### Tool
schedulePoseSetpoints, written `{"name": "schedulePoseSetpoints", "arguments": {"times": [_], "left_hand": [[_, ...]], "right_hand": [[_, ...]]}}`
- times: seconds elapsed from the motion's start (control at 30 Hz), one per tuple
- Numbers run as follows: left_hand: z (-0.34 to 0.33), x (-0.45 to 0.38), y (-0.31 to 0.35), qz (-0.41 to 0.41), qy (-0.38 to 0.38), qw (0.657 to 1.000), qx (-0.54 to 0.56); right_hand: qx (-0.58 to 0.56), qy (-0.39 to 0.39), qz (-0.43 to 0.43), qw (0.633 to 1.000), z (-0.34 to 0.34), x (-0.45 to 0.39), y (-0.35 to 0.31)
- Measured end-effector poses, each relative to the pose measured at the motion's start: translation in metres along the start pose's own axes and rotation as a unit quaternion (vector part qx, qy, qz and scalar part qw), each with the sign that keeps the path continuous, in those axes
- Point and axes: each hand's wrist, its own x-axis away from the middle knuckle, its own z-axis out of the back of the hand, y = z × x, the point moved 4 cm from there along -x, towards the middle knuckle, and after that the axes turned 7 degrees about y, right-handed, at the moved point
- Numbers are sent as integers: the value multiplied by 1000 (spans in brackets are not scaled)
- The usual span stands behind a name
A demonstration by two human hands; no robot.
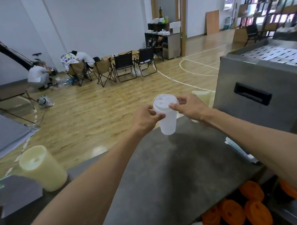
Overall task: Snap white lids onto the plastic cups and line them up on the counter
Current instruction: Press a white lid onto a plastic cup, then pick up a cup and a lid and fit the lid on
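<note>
A plastic cup (167, 121) is gripped by the left hand (144, 119) while its white lid (164, 101) is pinched just above by the right hand (188, 107) for snapping on.

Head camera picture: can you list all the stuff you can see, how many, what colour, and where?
cup: one, clear plastic, held above the counter's far edge
lid: one, white, on top of that cup
yellowish cups: two, pale yellow, one at the counter's left, one behind the right hand
counter: one, grey, in front
steel machine: one, silver, right
orange round things: several, below the counter
folding chairs: a row, tan and black, across the wooden floor
people: a few, by the far wall
hands: two, left round the cup, right pinching the lid
</note>
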Motion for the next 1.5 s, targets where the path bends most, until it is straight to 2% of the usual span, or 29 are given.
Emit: {"name": "schedulePoseSetpoints", "arguments": {"times": [0.27,0.57,0.67,0.73,0.8,0.87,1.03,1.2,1.33,1.5], "left_hand": [[-48,-44,-13,33,8,999,-3],[-51,-43,-14,43,-3,999,-30],[-40,-30,-11,48,-2,997,-66],[-23,-13,-13,41,-17,993,-109],[7,15,-20,30,-26,987,-154],[48,49,-31,24,-18,980,-195],[176,150,-60,31,67,962,-264],[321,273,-101,92,156,910,-372],[421,363,-144,150,218,877,-401],[499,413,-192,217,235,844,-430]], "right_hand": [[-3,2,-14,1000,5,-47,44],[-1,8,-39,999,4,-50,51],[49,34,-39,997,7,-42,43],[102,58,0,993,9,-33,27],[167,76,69,981,4,-17,1],[179,67,134,972,-15,5,-31],[138,-45,236,961,-115,70,-113],[66,-163,299,938,-260,162,-207],[30,-254,327,910,-364,237,-264],[44,-314,311,896,-455,289,-305]]}}
